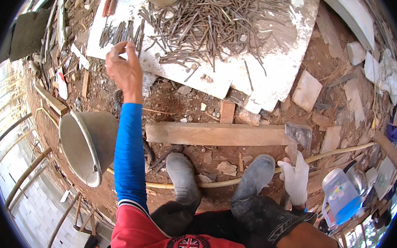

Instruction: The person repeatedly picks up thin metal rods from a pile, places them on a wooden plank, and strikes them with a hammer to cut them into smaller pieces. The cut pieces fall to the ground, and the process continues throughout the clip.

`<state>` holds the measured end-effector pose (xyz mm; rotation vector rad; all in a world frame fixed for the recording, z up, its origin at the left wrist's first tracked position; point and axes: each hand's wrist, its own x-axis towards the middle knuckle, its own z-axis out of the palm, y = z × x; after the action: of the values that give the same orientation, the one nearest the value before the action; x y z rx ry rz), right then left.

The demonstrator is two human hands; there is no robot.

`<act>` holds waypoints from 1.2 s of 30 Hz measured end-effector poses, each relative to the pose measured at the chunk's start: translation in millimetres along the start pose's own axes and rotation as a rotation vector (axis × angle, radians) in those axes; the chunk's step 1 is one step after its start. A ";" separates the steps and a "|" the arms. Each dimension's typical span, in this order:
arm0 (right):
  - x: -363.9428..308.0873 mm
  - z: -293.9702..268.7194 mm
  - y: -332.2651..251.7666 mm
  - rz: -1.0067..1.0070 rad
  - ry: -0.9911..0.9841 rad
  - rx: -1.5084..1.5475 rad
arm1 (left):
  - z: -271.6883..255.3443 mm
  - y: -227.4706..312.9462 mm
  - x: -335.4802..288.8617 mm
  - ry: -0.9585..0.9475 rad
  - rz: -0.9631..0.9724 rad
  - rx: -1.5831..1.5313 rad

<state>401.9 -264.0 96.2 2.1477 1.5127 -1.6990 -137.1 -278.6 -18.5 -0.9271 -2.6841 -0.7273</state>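
My left hand [125, 71], bare below a blue sleeve, reaches forward to the edge of a white board [196, 81]. Its thumb and fingers are curled together in a pinch beside a small row of nails [118, 34]; whether a nail is between them is too small to tell. A large heap of rusty nails [210, 23] covers much of the board. Low on the right, my right hand [295, 179] in a white glove is wrapped round the handle of a hammer. The hammer's broad grey head [299, 136] is at the right end of a wooden plank [217, 133].
A grey bucket [88, 149] lies tilted left of my arm. My grey boots [181, 175] stand behind the plank, by a long thin pole [336, 153]. Broken tile pieces [307, 91] and rubble litter the dirt. A clear plastic container [342, 192] sits at the right.
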 end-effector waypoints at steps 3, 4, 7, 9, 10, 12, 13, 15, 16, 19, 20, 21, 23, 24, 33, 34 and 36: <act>7.1 -1.4 -2.2 0.012 0.034 -0.127 | -14.9 68.3 -53.1 0.001 0.223 -0.255; 13.4 -4.2 7.7 -0.032 0.110 -0.150 | -17.6 96.7 -69.7 -0.041 0.272 -0.353; 30.9 -3.7 -11.4 -0.228 0.213 -0.245 | -43.8 163.6 -110.0 -0.227 0.463 -0.635; 39.0 2.3 -35.1 -0.369 0.224 -0.441 | -86.5 165.3 -132.5 -0.440 0.766 -0.607; 49.7 -3.2 -37.7 -0.408 0.242 -0.581 | -112.4 161.3 -135.0 -0.561 0.940 -0.588; 61.2 -7.2 -44.5 -0.384 0.233 -0.693 | -168.1 117.1 -126.6 -0.780 1.182 -0.453; 64.2 -11.4 -43.2 -0.386 0.244 -0.731 | -198.8 88.5 -113.4 -0.873 1.262 -0.362; 69.9 -21.5 -34.0 -0.384 0.271 -0.798 | -268.1 29.3 -78.0 -1.026 1.346 -0.165; 74.4 -22.4 -28.6 -0.419 0.281 -0.890 | -310.0 3.5 -59.9 -1.088 1.328 -0.042; 80.0 -30.1 -23.7 -0.402 0.259 -0.946 | -399.6 -55.9 -18.9 -1.035 1.014 0.291; 89.1 -32.6 -14.3 -0.431 0.228 -0.996 | -414.3 -70.0 -25.2 -0.920 0.760 0.318; 82.2 -26.9 -23.3 -0.443 0.186 -1.040 | -427.2 -84.9 -33.6 -0.800 0.500 0.308; 63.2 -16.4 -62.0 -0.359 -0.011 -1.191 | -430.2 -114.9 -56.0 -0.611 0.215 0.228; 64.7 -21.8 -65.3 -0.424 -0.033 -1.331 | -418.4 -130.0 -66.6 -0.524 0.137 0.174; 32.7 -60.5 -165.3 -0.437 0.132 -1.179 | -298.3 -133.9 -128.0 -0.320 -0.068 -0.225; 25.0 -52.1 -177.5 -0.353 0.138 -1.138 | -302.5 -147.5 -139.3 -0.288 -0.078 -0.184; -15.4 -55.6 -173.6 -0.333 0.210 -1.036 | -282.2 -167.2 -165.7 -0.261 -0.076 -0.177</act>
<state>327.5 -152.0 220.2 1.5528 2.1902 -0.4357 -102.1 -624.2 101.7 -1.0316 -2.9324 -0.9322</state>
